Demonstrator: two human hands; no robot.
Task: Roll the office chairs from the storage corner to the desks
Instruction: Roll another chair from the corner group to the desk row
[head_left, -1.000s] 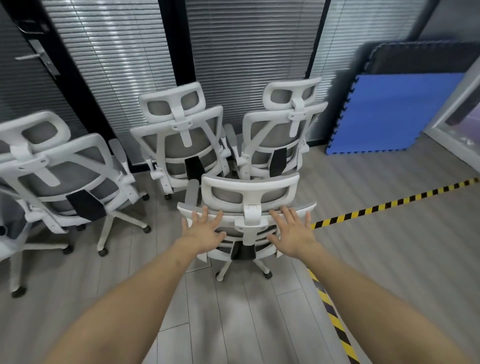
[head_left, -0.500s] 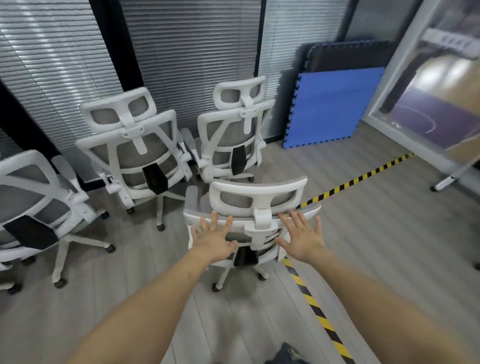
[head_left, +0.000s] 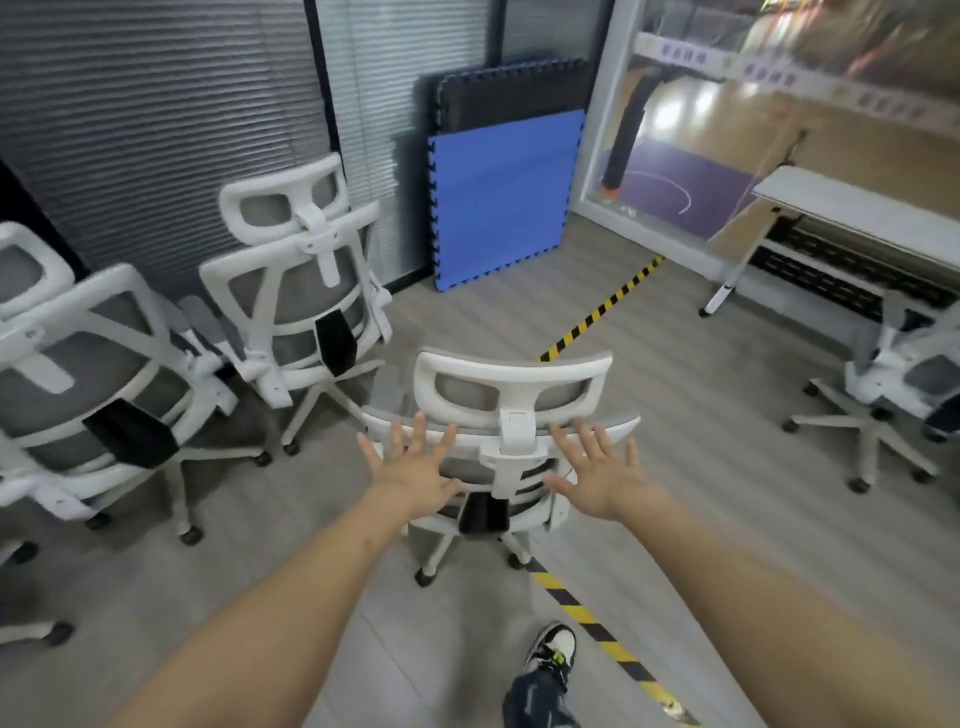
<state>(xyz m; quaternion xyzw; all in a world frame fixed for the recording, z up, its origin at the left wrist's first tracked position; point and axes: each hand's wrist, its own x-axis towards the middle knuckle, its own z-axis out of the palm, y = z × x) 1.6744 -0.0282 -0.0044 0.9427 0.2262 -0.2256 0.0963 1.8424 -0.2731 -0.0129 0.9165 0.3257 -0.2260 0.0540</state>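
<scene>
White office chair (head_left: 511, 395) pushed from behind.
Left hand (head_left: 415, 470) and right hand (head_left: 602, 480) press flat, fingers spread wide, on its backrest astride the striped floor tape (head_left: 597, 317).

White-grey chairs (head_left: 511, 415); blue mat (head_left: 504, 197); yellow-black striped tape (head_left: 602, 309).

Chair swung away from the storage corner toward the bench side

The pushed chair (head_left: 511, 436) has been turned rightward and now straddles the striped floor tape (head_left: 597, 623), further from the stored chairs (head_left: 301, 291). A white bench (head_left: 852, 208), another chair (head_left: 893, 384) beside it and a shoe (head_left: 553, 649) have been brought into view; both hands (head_left: 415, 467) are kept flat on the backrest.
</scene>
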